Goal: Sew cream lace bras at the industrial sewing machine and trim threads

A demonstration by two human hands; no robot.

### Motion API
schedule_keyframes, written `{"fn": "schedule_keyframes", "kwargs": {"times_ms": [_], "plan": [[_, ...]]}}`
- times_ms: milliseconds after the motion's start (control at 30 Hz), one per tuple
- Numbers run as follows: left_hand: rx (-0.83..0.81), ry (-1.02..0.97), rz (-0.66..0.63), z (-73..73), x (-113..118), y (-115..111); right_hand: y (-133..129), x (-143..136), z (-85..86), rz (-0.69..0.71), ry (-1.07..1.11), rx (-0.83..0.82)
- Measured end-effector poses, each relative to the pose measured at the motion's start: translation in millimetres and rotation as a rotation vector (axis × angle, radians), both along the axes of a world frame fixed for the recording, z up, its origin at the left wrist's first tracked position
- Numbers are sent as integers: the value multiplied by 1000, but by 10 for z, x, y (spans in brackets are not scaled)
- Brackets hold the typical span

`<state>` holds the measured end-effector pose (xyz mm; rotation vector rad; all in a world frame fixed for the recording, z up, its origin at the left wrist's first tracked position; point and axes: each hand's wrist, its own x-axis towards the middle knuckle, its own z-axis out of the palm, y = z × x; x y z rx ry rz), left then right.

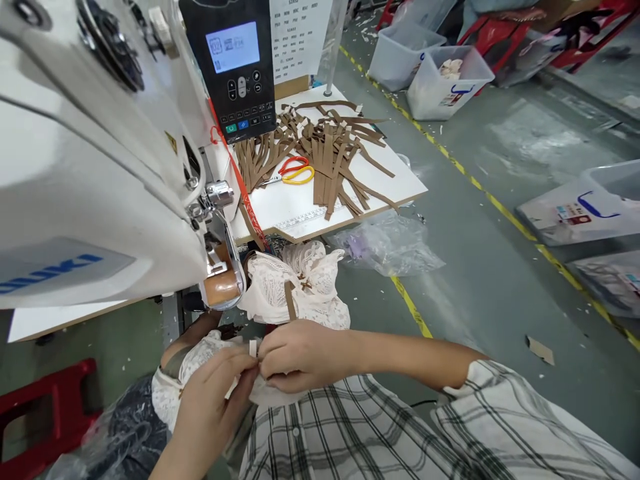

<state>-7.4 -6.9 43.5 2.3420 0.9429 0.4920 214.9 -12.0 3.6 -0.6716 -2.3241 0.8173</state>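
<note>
My left hand (215, 393) and my right hand (305, 353) meet fingertip to fingertip in front of my plaid shirt. Both pinch the pale lace fabric (273, 393), and a small white tag (253, 347) sticks up between them. A brown strap (290, 300) runs up from beside my right hand over a white lace bra (315, 283), which lies just beyond it. More lace pieces (167, 393) rest to the left, partly behind my left hand. The sewing machine's arm end (223, 283) is ahead of my left hand.
A white table (300, 217) holds brown straps (325, 157) and red-and-yellow scissors (299, 171). The machine's control panel (240, 87) stands above. White bins (447, 83) are on the floor at the right, a red stool (55, 413) at the lower left.
</note>
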Motion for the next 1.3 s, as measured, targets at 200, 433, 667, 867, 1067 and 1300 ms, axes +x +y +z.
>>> {"fn": "schedule_keyframes", "kwargs": {"times_ms": [200, 433, 667, 867, 1067, 1300], "plan": [[36, 37, 42, -24, -74, -33, -20, -45, 4, -57, -11, 208], [-207, 122, 199, 14, 52, 86, -43, -202, -116, -250, 95, 135], [-735, -426, 490, -334, 178, -38, -43, -301, -116, -359, 297, -204], [-399, -241, 580, -341, 148, -105, -43, -268, -71, -387, 397, -236], [-110, -247, 458, -266, 166, -8, -27, -262, 21, -419, 439, -419], [-149, -342, 471, -252, 188, 27, 114, -176, 86, -515, 323, -494]]}}
